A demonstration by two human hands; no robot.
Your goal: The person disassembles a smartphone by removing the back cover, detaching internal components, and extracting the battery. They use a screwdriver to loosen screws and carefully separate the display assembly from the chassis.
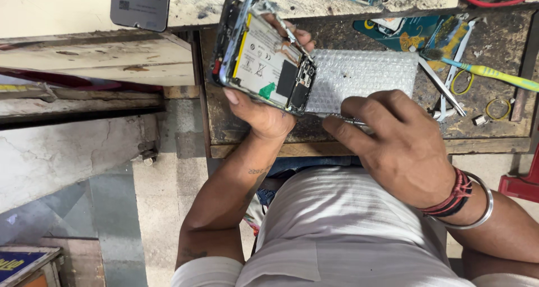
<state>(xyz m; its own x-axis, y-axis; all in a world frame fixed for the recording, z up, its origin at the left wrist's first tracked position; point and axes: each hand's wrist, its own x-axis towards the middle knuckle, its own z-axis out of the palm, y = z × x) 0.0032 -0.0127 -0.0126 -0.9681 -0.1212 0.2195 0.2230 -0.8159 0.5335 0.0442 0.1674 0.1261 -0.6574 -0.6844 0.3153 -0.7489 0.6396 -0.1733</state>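
My left hand grips an opened smartphone with its back cover off, so the white battery and the circuit board show. The phone is tilted up above the worn workbench. My right hand pinches a thin metal screwdriver, whose tip touches the phone's lower corner near the board. Red thread bands and a steel bangle sit on my right wrist.
A sheet of bubble wrap lies on the bench behind the phone. To the right are tweezers, a yellow-green toothbrush, rubber bands and a colourful card. A grey phone back cover rests at top left. A red stool edge is at right.
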